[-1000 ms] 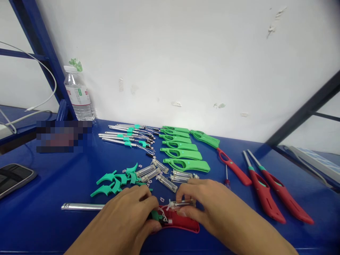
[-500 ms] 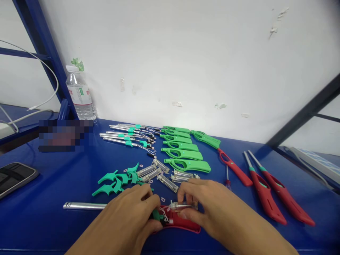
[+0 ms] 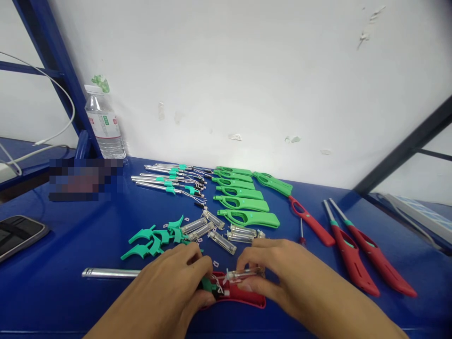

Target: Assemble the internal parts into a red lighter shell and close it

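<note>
In front of me lies a red lighter shell half [image 3: 249,297], its inside facing up. My left hand [image 3: 173,278] is closed around its left end, fingers by a green trigger [image 3: 207,284] and white wires [image 3: 219,284]. A metal lighter tube [image 3: 111,273] sticks out to the left from under this hand. Between thumb and fingers, my right hand [image 3: 278,266] pinches a clear lighter fuel tank [image 3: 242,273] just over the shell. Several more clear tanks [image 3: 222,242] and loose green triggers [image 3: 141,251] lie beyond my hands.
Green lighter shells [image 3: 247,219] form a column at the back, beside wired metal tubes [image 3: 158,187]. To the right are a red shell [image 3: 312,223], a screwdriver [image 3: 302,233] and two red lighters [image 3: 356,259]. A phone [image 3: 21,233] and water bottle [image 3: 106,125] stand left.
The fuel tank in my right hand has shifted very slightly over the shell, still pinched. My left hand keeps its grip. The whole view has shifted a little.
</note>
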`<state>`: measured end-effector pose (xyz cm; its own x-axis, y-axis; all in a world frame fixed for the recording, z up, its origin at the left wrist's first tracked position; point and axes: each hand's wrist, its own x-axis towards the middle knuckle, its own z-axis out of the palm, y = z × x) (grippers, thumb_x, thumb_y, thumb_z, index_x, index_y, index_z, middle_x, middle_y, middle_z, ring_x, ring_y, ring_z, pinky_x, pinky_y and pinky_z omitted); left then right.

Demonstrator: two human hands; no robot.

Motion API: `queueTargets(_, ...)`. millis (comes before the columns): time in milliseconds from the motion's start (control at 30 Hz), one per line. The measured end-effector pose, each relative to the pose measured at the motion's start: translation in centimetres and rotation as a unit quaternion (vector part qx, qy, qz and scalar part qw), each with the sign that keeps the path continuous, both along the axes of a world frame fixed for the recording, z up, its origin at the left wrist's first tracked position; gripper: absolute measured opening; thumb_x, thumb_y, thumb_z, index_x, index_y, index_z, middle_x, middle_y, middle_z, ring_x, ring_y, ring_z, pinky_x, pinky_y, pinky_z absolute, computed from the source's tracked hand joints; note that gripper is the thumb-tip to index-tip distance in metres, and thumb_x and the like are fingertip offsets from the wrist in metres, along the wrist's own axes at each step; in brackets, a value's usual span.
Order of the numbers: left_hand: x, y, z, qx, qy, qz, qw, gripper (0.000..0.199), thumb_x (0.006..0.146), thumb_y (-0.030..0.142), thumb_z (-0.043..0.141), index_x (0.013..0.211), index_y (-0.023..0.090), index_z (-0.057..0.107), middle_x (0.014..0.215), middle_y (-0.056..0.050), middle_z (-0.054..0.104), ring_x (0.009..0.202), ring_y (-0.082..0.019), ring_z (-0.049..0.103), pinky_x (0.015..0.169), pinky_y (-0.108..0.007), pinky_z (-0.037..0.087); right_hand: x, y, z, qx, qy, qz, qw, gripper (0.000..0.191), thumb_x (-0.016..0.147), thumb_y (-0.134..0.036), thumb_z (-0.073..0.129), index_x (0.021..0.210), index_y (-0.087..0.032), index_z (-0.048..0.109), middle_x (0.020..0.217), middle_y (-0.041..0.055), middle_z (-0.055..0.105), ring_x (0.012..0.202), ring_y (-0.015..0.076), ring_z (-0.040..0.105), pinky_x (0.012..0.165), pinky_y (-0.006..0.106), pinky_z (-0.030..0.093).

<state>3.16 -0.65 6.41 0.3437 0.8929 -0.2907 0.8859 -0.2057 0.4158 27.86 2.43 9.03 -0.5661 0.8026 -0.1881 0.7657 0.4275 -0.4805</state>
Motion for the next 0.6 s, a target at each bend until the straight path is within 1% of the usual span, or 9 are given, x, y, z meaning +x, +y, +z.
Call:
queueTargets(67,0.04,0.01,-0.09,-0.002,-0.002,0.001,1.000,0.020,0.110,0.011,0.070,0.118,0.026,0.081,0.134,-0.006,0.075,0.130,-0.032,0.072,0.115,-0.053,0.056,0.17,-0.05,-0.17,0.005,0.012,0.007,1.000,0.006,0.109,-0.026,0.088,0.104,-0.029,0.086,0.109,-0.0019,0.087,0.101,0.0233,0.082,0.091,0.032,0.054)
queueTargets(167,0.05,-0.08,-0.26,0.003,-0.004,-0.002,1.000,0.021,0.111,0.011,0.068,0.119,0.027,0.080,0.135,-0.006,0.075,0.130,-0.032,0.073,0.114,-0.054,0.057,0.22,-0.14,-0.12,0.015,0.026,0.013,0.999,0.005,0.109,-0.029,0.088,0.104,-0.030,0.089,0.107,-0.0007,0.088,0.100,0.0241,0.083,0.092,0.031,0.057)
queueTargets(333,-0.02,-0.15,-0.36,0.007,-0.002,-0.006,1.000,0.022,0.110,0.010,0.068,0.119,0.027,0.079,0.136,-0.006,0.074,0.131,-0.034,0.072,0.115,-0.057,0.057,0.22,-0.15,0.04,0.031,0.043,0.031,0.998,0.020,0.112,-0.028,0.082,0.094,-0.029,0.090,0.098,0.0001,0.088,0.097,0.0241,0.084,0.097,0.031,0.061)
queueTargets(400,-0.10,-0.17,-0.42,0.011,-0.003,-0.008,1.000,0.022,0.110,0.009,0.068,0.118,0.027,0.079,0.135,-0.007,0.074,0.131,-0.034,0.072,0.114,-0.057,0.057,0.24,-0.12,-0.02,0.032,0.048,0.036,0.998,0.022,0.112,-0.028,0.083,0.091,-0.029,0.089,0.097,-0.0003,0.088,0.096,0.0239,0.084,0.097,0.031,0.061)
queueTargets(500,-0.13,-0.17,-0.49,0.009,-0.002,-0.010,1.000,0.022,0.109,0.008,0.068,0.115,0.026,0.079,0.131,-0.006,0.075,0.128,-0.034,0.074,0.113,-0.057,0.058,0.05,-0.07,0.06,0.031,0.045,0.031,0.998,0.017,0.110,-0.026,0.085,0.094,-0.029,0.091,0.099,-0.0004,0.089,0.096,0.0239,0.085,0.095,0.031,0.061)
queueTargets(600,0.04,-0.03,-0.39,0.017,0.003,-0.011,1.000,0.023,0.109,0.007,0.069,0.116,0.026,0.080,0.131,-0.007,0.075,0.128,-0.034,0.075,0.112,-0.058,0.060,-0.42,-0.03,0.43,0.019,0.017,0.011,1.000,0.013,0.105,-0.018,0.089,0.099,-0.029,0.092,0.106,-0.0001,0.090,0.101,0.0243,0.085,0.093,0.031,0.059)
